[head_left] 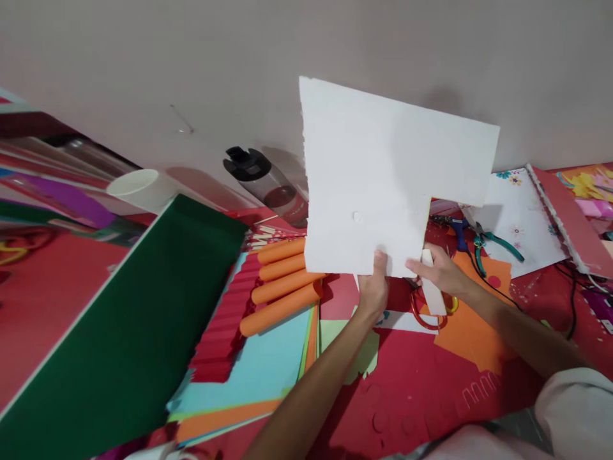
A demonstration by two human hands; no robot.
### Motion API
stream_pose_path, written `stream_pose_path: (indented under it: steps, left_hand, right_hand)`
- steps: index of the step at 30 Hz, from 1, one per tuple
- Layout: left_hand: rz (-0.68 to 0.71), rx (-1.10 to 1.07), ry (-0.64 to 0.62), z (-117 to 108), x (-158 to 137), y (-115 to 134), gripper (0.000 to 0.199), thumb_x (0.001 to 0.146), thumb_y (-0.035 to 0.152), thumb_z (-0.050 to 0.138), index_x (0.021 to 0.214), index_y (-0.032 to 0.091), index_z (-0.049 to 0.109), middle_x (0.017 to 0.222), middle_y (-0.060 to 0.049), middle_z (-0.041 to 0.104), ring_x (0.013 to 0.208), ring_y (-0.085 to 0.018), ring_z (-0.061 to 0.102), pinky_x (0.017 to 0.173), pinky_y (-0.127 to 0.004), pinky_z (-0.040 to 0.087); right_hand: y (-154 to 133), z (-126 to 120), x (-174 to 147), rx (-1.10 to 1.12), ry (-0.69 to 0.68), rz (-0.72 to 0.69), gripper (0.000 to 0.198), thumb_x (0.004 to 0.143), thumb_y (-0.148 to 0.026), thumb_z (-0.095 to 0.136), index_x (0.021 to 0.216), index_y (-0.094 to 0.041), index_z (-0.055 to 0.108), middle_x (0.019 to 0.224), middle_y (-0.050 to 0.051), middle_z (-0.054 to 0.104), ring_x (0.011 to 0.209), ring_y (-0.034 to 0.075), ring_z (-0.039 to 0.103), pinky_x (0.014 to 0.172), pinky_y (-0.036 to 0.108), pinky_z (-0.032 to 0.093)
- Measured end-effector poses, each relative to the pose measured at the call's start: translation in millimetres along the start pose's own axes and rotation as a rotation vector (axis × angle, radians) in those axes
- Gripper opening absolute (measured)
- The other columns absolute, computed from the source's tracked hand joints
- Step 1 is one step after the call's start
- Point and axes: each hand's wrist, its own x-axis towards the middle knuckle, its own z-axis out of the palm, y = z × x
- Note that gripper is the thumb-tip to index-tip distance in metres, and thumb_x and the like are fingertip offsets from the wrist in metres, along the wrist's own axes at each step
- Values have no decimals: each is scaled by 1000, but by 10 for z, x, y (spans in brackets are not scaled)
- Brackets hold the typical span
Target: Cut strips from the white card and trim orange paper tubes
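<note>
Left hand [374,291]: pinching big white board [371,172] by its bottom edge | Right hand [441,273]: squeezing small white strip [435,299], thumb tip on board's low corner | Board: up at 12 o'clock from left hand, 11 from right | Orange rolls [287,287]: 9 o'clock from left hand
</note>
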Motion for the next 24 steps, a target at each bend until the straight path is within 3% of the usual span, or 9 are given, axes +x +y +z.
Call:
stream_pose_path:
  steps: [4,6,8,10,14,19,21,24]
  left_hand:
    - [74,-128,18,-48,133,195,64,80,75,79,115,22,76,114,-11,81,119,-29,74,103,-41,61]
    - [140,-163,1,-106,234,329,54,74,66,89,105,23,77,94,-4,80,90,-22,78,81,-32,64]
    - [121,-109,-72,-164,314,437,43,71,54,94,91,21,76,76,0,75,62,-15,69,59,-26,58]
    - [79,-69,-133,-189,348,499,39,72,50,95,84,19,74,68,1,71,52,-13,64,51,-24,53]
    - [-9,-115,-135,-88,274,503,46,67,54,97,80,18,72,62,1,68,54,-15,70,51,-23,57]
    - [-111,-76,-229,119,67,402,49,67,66,93,74,22,73,60,-5,72,63,-26,77,58,-35,66]
    - [-102,-57,-251,156,23,378,47,70,67,90,72,23,73,61,-6,73,67,-29,78,61,-39,68]
    - [-15,-69,-143,137,51,403,44,75,63,88,73,23,72,62,-4,72,65,-26,76,62,-38,66]
  right_hand:
    - [-27,-66,21,14,126,-105,34,77,-43,85,93,-21,65,73,-3,61,57,10,50,49,22,44]
    - [-60,-139,47,53,191,-134,36,77,-44,84,99,-22,66,76,-3,60,58,10,48,48,21,43]
    - [-83,-197,69,93,235,-143,40,76,-45,84,105,-23,65,80,-3,61,59,10,48,47,21,41]
    - [-75,-216,81,147,278,-172,44,75,-46,85,108,-24,65,82,-2,61,59,10,47,45,21,39]
    - [73,-122,75,295,309,-257,46,75,-58,84,99,-26,61,77,-3,58,53,9,39,46,24,34]
    - [322,1,26,116,62,-139,57,80,-76,75,72,-23,55,55,-5,40,50,10,29,50,29,28]
    - [342,-2,19,73,46,-104,60,83,-80,69,70,-23,54,54,-6,33,50,11,29,51,30,29]
    - [272,-20,36,109,122,-133,58,80,-79,71,77,-25,51,59,-6,38,49,11,28,49,29,28]
